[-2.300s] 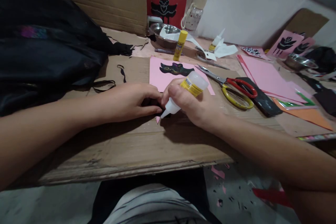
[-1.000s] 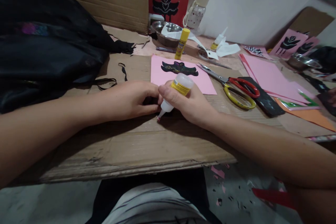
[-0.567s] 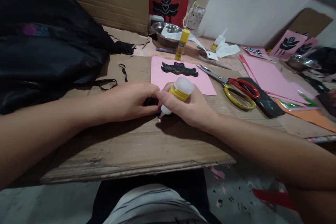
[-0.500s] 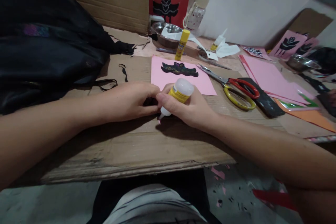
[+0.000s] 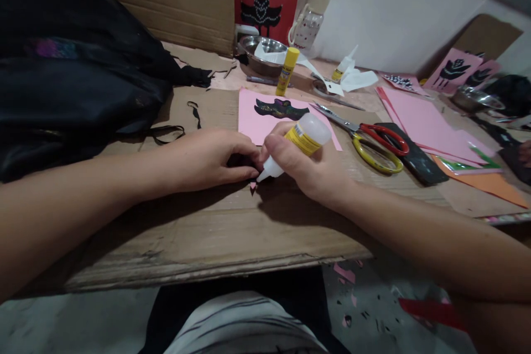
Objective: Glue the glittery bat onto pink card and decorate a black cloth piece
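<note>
My right hand (image 5: 313, 174) grips a white glue bottle (image 5: 305, 139) with a yellow label, tilted so its nozzle points down and left. My left hand (image 5: 207, 157) is closed, thumb and fingers pinching a small black and pink cut piece (image 5: 253, 186) against the cardboard. The nozzle tip is right by that piece; whether it touches I cannot tell. Just beyond both hands lies a pink sheet (image 5: 251, 116) bearing a black wavy-edged cutout (image 5: 277, 109) with shiny coloured flecks.
Scissors (image 5: 365, 141) with red and yellow handles lie on the right, partly over a dark flat object (image 5: 427, 168). A yellow glue stick (image 5: 287, 72) stands behind the pink sheet, near a metal bowl (image 5: 269, 66). Black material (image 5: 83, 88) covers the left side. Pink sheets (image 5: 427, 121) are stacked right.
My right hand has shifted slightly right and tilted the glue bottle further over. The nozzle has moved up off the piece's pink tip, which now shows more clearly. My left hand stays nearly put.
</note>
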Available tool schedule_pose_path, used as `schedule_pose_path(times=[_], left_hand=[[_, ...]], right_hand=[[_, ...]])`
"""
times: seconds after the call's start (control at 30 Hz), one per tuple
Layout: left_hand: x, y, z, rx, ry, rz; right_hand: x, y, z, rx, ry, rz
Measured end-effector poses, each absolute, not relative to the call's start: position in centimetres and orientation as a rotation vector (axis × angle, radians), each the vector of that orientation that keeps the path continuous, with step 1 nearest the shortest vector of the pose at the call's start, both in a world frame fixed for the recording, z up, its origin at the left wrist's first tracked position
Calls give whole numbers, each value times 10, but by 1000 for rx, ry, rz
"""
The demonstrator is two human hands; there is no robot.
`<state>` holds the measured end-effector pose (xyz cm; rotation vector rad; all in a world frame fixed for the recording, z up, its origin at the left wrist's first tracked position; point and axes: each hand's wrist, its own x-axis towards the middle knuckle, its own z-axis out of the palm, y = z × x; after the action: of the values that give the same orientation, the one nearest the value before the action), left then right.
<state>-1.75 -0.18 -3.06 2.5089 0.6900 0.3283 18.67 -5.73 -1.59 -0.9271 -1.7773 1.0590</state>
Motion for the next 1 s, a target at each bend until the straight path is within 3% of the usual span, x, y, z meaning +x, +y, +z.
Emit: schedule_pose_path(times=[1.0], left_hand=[[-18, -3, -29, 2528, 847, 209]], right_hand=[[179, -52, -24, -965, -1727, 1193]])
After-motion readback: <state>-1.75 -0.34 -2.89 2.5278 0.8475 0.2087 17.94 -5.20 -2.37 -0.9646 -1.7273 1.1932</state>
